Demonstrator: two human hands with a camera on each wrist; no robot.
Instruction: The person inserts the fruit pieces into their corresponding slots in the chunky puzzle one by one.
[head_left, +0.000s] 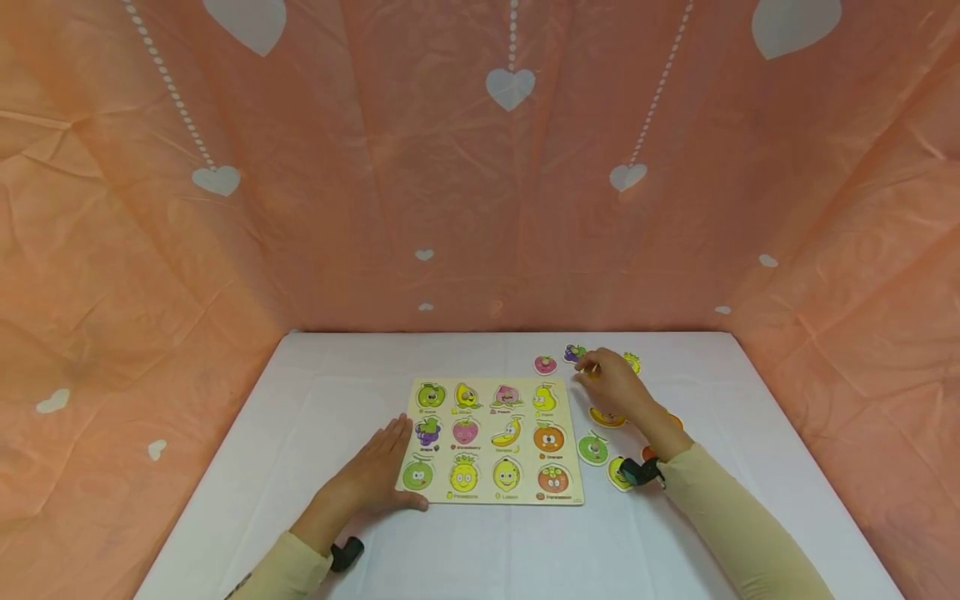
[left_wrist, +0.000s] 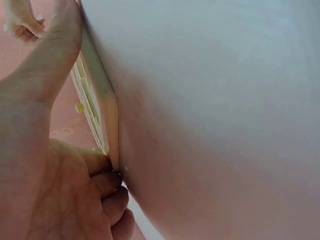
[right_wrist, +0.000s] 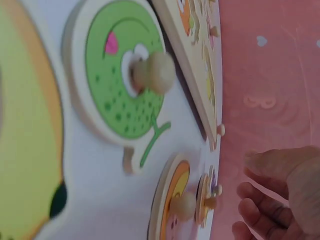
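Note:
A wooden fruit puzzle board [head_left: 486, 417] lies on the white table. My left hand [head_left: 382, 467] rests at its left side, fingers straight along the edge and thumb by the front corner; the left wrist view shows that hand [left_wrist: 60, 100] against the board's edge [left_wrist: 112, 125]. Over the loose pieces beyond the board's back right corner hovers my right hand [head_left: 615, 383], fingers loosely bent. Nothing shows between thumb and fingers of this hand [right_wrist: 280, 195] in the right wrist view. Below its fingertips are a grape piece [head_left: 572, 352] and an orange-coloured piece [head_left: 592, 372].
Other loose knobbed pieces lie right of the board: a strawberry [head_left: 545, 365], pineapple [head_left: 633, 362], banana [head_left: 606, 419], green melon [head_left: 593, 449] and lemon [head_left: 617, 475]. Knobs [right_wrist: 220, 130] stand up on the board's far part. Pink cloth [head_left: 495, 208] walls the table's back and sides.

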